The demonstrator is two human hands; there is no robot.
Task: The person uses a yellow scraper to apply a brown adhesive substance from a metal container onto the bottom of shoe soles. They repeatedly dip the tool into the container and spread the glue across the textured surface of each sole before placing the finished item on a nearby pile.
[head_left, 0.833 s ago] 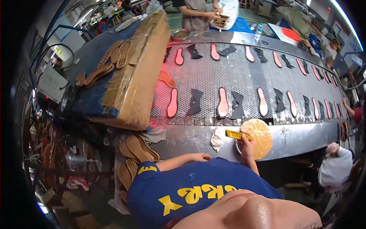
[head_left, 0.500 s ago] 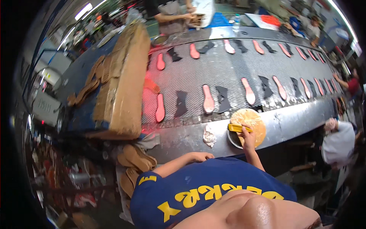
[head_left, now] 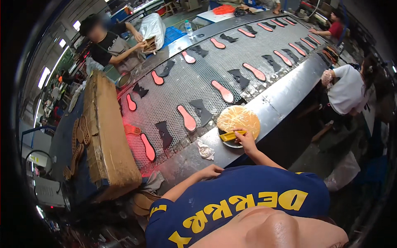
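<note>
I have the right grip (head_left: 247, 140) pinching the yellow tool (head_left: 232, 135) between thumb and fingers, over the near side of the bowl (head_left: 234, 145). A round orange-yellow cover (head_left: 237, 118) lies across the bowl's far part. My left grip (head_left: 210, 171) rests left of the bowl, by the near edge of the counter (head_left: 281, 99); from here I cannot tell whether its fingers are spread or closed. I see crumpled white wrap (head_left: 205, 149) just left of the bowl, and past it, pink soles (head_left: 187, 118) and black pieces (head_left: 201, 111) on mesh (head_left: 182, 84).
</note>
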